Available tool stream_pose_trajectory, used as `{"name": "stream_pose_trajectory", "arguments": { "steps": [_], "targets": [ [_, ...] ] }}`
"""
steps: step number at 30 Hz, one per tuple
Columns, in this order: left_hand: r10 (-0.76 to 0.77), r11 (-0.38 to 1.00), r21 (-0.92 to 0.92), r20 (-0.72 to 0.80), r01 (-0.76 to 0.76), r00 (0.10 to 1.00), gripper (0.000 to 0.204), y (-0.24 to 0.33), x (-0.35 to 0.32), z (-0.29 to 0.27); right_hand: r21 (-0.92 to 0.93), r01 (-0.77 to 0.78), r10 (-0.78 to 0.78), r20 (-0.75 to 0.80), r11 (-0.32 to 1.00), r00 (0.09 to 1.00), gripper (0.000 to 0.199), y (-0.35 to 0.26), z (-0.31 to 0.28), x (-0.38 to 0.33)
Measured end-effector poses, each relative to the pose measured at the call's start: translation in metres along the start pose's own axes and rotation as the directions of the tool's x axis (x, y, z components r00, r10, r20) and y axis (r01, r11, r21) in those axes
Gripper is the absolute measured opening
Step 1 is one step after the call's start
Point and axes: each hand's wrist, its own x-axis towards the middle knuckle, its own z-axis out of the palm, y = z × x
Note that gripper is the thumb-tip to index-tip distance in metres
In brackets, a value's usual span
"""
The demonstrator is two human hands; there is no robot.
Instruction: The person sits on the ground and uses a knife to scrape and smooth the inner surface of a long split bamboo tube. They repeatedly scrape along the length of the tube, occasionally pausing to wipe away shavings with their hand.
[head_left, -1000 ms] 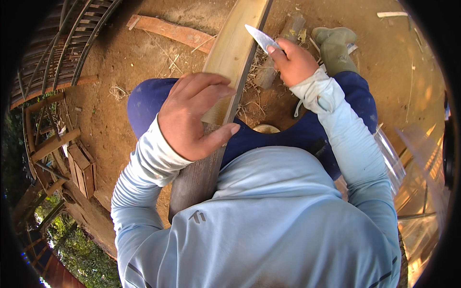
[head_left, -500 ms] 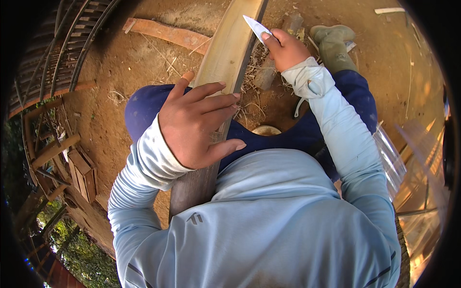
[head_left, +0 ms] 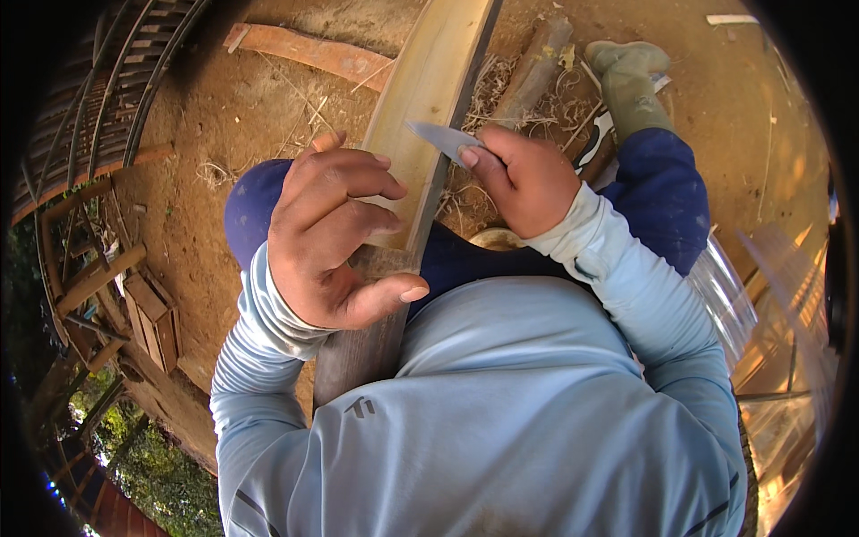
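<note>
My right hand (head_left: 532,177) is closed round a knife, its handle hidden in the fist. The pale pointed blade (head_left: 438,137) points left over a long wooden plank (head_left: 419,76). My left hand (head_left: 333,233) hovers over the same plank, fingers bent and apart, thumb pointing right; nothing shows in its grasp. An orange-tan covering seems to wrap its little fingertip. The plank runs from my lap away from me, smooth and yellowish at the far part, grey and rough at the near end beside my body.
A reddish board (head_left: 313,55) lies on the dirt floor at far left. Thin shavings surround a short log (head_left: 535,72) right of the plank. A black-and-white tool handle (head_left: 592,143) lies by my boot (head_left: 631,85). A round pale container (head_left: 497,239) sits between my legs.
My right hand has brought the knife nearer and left, its blade now over the plank close to my left hand. The left hand's fingers have curled and shifted slightly left.
</note>
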Motion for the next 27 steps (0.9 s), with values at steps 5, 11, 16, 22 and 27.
{"name": "stream_pose_trajectory", "arguments": {
  "steps": [5,11,16,22,27],
  "targets": [
    [0.009,1.000,-0.007,-0.041,-0.010,0.999,0.057,-0.003,-0.003,0.001,-0.086,-0.072,0.062,-0.113,0.994,0.992,0.031,0.010,-0.005,0.022],
    [0.019,1.000,0.000,-0.049,-0.019,0.999,0.063,-0.002,-0.005,0.000,-0.006,-0.030,0.030,-0.016,1.000,0.999,0.031,-0.008,0.003,0.005],
    [0.051,0.999,-0.009,-0.080,-0.052,0.996,0.066,-0.007,-0.006,0.001,0.019,0.016,-0.016,-0.026,1.000,1.000,0.031,-0.011,0.010,-0.004],
    [0.048,0.998,-0.025,-0.089,-0.051,0.995,0.069,-0.007,-0.008,0.002,-0.019,-0.031,0.030,-0.051,0.999,0.998,0.030,-0.005,0.009,0.000],
    [0.056,0.998,-0.020,-0.090,-0.058,0.994,0.071,-0.008,-0.009,0.001,-0.002,-0.010,0.010,-0.037,1.000,0.999,0.031,-0.009,0.011,-0.007]
  ]
}}
